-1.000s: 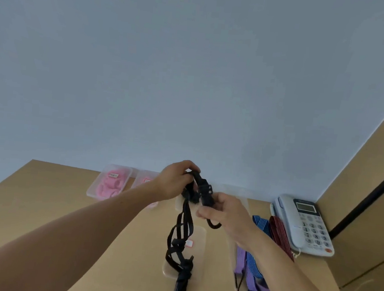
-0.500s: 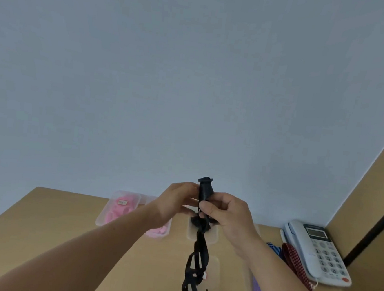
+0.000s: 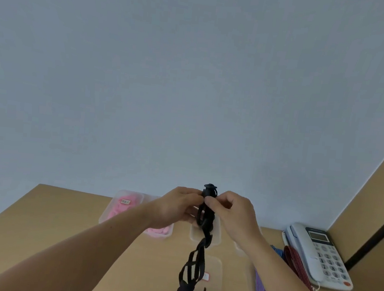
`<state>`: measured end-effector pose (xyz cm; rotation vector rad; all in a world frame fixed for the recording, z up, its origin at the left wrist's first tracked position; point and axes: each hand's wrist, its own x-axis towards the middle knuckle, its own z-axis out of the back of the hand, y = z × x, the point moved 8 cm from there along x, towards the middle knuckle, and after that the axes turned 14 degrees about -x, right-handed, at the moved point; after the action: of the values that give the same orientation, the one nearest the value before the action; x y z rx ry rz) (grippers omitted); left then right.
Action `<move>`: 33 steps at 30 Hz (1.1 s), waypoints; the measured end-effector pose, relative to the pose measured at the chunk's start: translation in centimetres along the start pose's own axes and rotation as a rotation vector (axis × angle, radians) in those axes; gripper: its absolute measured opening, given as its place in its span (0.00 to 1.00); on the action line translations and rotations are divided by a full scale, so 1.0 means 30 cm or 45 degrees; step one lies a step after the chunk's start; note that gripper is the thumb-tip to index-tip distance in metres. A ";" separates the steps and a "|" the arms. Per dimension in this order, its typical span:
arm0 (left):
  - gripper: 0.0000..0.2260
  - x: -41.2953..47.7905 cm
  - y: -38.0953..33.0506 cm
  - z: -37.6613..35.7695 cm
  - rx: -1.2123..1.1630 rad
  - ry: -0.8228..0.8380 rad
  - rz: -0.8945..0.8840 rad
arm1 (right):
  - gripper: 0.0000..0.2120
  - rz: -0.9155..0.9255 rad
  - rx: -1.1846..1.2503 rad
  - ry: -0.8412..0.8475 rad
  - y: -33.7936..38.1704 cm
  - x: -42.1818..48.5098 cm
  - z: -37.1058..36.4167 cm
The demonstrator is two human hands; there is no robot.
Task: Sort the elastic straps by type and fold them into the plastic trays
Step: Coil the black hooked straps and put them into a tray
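Observation:
I hold a black elastic strap up above the table. My left hand grips its upper part from the left, and my right hand pinches it from the right just below a black plastic end piece. The strap hangs down in tangled loops to a clear plastic tray with a small label. Another clear tray lies behind the strap. Two trays of pink straps stand at the back left, partly hidden by my left arm.
Purple, blue-striped and red-striped straps lie on the wooden table to the right, beside a white desk phone. A wooden panel rises at the right edge. A pale blue wall stands behind the table.
Both hands have risen and closed together on the strap's top end. The view has tilted upward, so the table and trays sit lower in the frame.

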<state>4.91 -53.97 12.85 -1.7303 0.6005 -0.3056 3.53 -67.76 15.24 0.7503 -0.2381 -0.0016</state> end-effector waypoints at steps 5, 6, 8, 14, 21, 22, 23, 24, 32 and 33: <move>0.11 -0.019 -0.078 -0.020 -0.061 0.089 -0.053 | 0.21 -0.145 0.508 0.252 -0.020 -0.004 -0.050; 0.11 -0.022 -0.098 -0.026 -0.006 0.091 -0.058 | 0.20 -0.130 0.626 0.336 -0.002 -0.013 -0.061; 0.12 -0.025 -0.133 -0.023 0.204 0.024 -0.080 | 0.20 -0.116 0.641 0.366 0.025 -0.025 -0.062; 0.10 -0.036 -0.167 0.008 0.385 -0.174 -0.121 | 0.08 -0.099 0.423 0.096 0.031 -0.006 -0.010; 0.07 -0.039 -0.192 0.000 0.471 -0.416 -0.407 | 0.15 0.044 0.000 -0.039 0.088 -0.020 0.008; 0.06 -0.041 -0.194 -0.002 0.540 -0.452 -0.443 | 0.15 0.044 -0.030 -0.012 0.092 -0.024 0.002; 0.06 -0.042 -0.193 -0.007 0.595 -0.467 -0.470 | 0.15 0.033 -0.031 0.013 0.093 -0.028 0.000; 0.06 -0.042 -0.189 -0.014 0.627 -0.468 -0.489 | 0.14 0.015 0.003 0.041 0.092 -0.033 0.001; 0.12 -0.044 -0.167 -0.050 0.355 -0.246 -0.355 | 0.10 -0.157 0.617 0.156 0.077 -0.088 0.008; 0.12 -0.044 -0.154 -0.056 0.255 -0.205 -0.314 | 0.09 -0.203 0.719 0.137 0.068 -0.087 0.010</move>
<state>4.02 -53.94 17.86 -1.6169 0.2308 -0.3816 0.75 -66.25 16.26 1.3267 -0.0721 -0.0471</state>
